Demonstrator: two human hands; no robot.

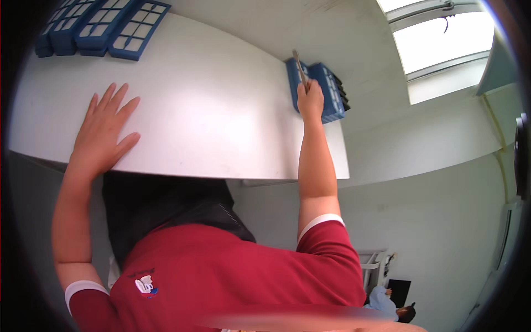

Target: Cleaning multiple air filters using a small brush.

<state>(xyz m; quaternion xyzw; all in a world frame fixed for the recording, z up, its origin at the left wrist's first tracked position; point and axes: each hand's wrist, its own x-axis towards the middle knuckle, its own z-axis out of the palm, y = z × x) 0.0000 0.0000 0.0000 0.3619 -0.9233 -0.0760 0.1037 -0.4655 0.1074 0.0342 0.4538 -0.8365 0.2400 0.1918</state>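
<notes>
My left hand point(105, 133) lies flat on the white table point(204, 99) near its front edge, fingers spread, holding nothing. At the table's right end, my right hand point(311, 100) is closed around a slim grey-brown stick-like tool point(299, 66); its exact kind I cannot tell. The tool points up and away from me. Just behind and beside that hand stand blue rectangular frames point(329, 91) with white gridded panels. Part of them is hidden by the hand. Whether the tool touches them is not clear.
More blue frames with white panels point(138, 30) lie in a row at the table's far left. A pale wall with a bright window point(442, 44) is beyond the right end. Another person point(381, 299) in light blue appears at the lower right, by a dark screen point(400, 292).
</notes>
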